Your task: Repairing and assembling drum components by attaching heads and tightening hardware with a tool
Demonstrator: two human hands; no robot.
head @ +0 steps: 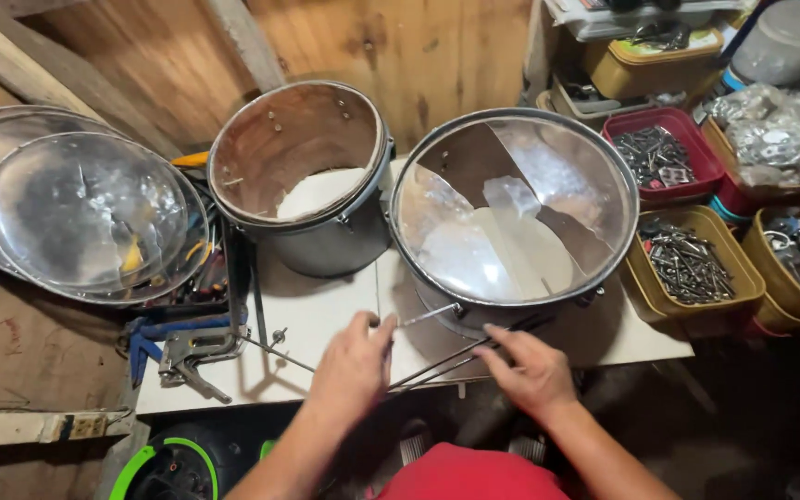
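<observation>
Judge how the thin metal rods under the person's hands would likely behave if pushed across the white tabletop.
The metal rods look long, thin and round, so they would probably roll or slide easily. They seem stiff and light. Several jut over the edge of the tabletop near the right hand, so they might drop.

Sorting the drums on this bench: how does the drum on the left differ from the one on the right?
The left drum has no head, so its brown inside shows; the right drum wears a clear head under a metal hoop. The left drum is tilted and sits farther back; the right drum sits nearer the hands. Both are round shells with metal rims.
</observation>
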